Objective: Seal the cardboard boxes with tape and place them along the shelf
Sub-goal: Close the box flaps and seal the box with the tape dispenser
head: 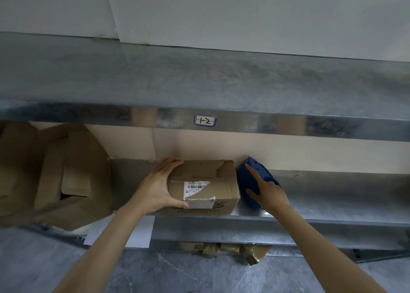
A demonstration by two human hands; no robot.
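Crowding the left end of the lower shelf [332, 195] is a large cardboard box [73, 173], its flaps standing open and spilling past the near edge. Just right of it, with a bare strip of metal between, the small cardboard box [224, 188] sits on the same shelf near the middle of the view. Its top flaps are not flat, and the far right one is raised. The left hand [156, 186] holds its left end, thumb on the near top edge and fingers curled round the far corner.

A blue tape dispenser [241, 178] lies right beside the box on the right. The right hand [269, 193] rests on it, spread wide with the index finger straight along its top.

The upper shelf [199, 82] overhangs both, and its front lip carries a tag [204, 120] handwritten "1-2". A torn white shipping label [196, 187] on the small box shows a barcode and "S30-"; the rest is too blurred to read. A white sheet [137, 232] hangs below the near edge, and cardboard scraps [221, 248] lie on the floor [199, 275] beneath.
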